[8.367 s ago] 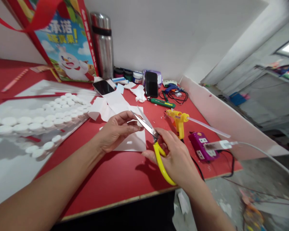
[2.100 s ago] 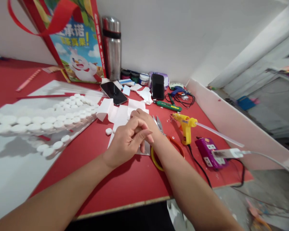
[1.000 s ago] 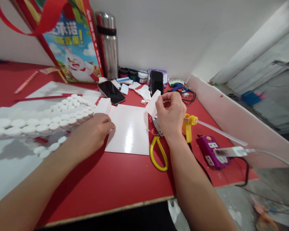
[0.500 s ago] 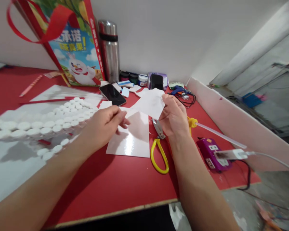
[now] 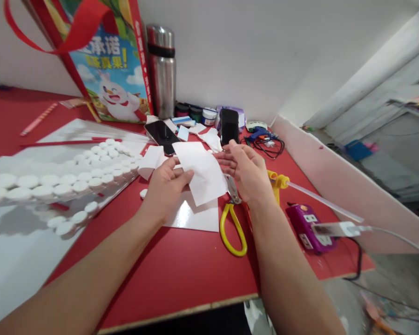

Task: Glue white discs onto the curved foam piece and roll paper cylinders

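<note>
Left hand (image 5: 165, 186) pinches a white sheet (image 5: 202, 172), its long axis running away-left to near-right; right hand (image 5: 247, 172) spread open.

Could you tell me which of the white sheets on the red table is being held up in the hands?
The matte white sheet pinched by the left hand; the glossy sheet lies flat beneath it.

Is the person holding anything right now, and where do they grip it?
The left hand pinches a white paper piece at its left edge. The right hand is open beside the paper's right side, holding nothing.
</note>
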